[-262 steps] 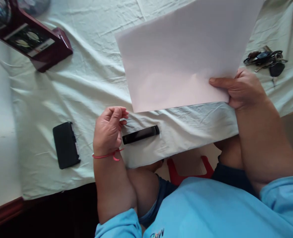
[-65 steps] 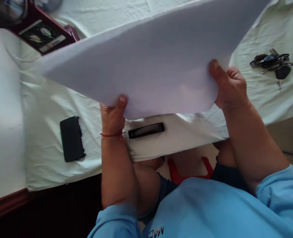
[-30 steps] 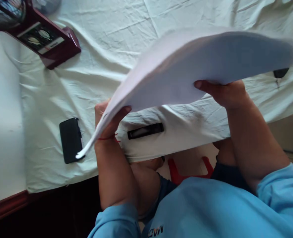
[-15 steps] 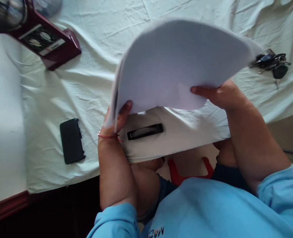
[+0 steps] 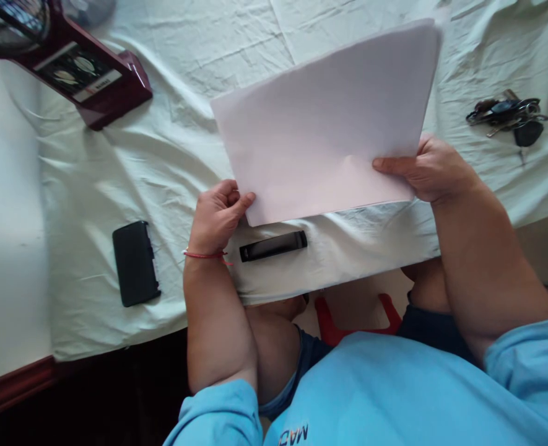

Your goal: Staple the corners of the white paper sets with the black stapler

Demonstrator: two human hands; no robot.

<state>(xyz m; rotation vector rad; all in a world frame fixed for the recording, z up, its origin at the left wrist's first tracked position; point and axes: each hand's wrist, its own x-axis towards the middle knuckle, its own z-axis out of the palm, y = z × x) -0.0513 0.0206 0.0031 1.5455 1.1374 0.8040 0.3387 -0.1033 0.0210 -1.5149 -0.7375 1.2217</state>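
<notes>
Paper was held above the white cloth near the table's front edge. Its long side ran left to right, and its far right corner tipped up and away. The left hand pinched the near left corner. The right hand gripped the near right edge, thumb on top. A black bar lay just under the paper. A phone lay to the left, and keys lay far right.
</notes>
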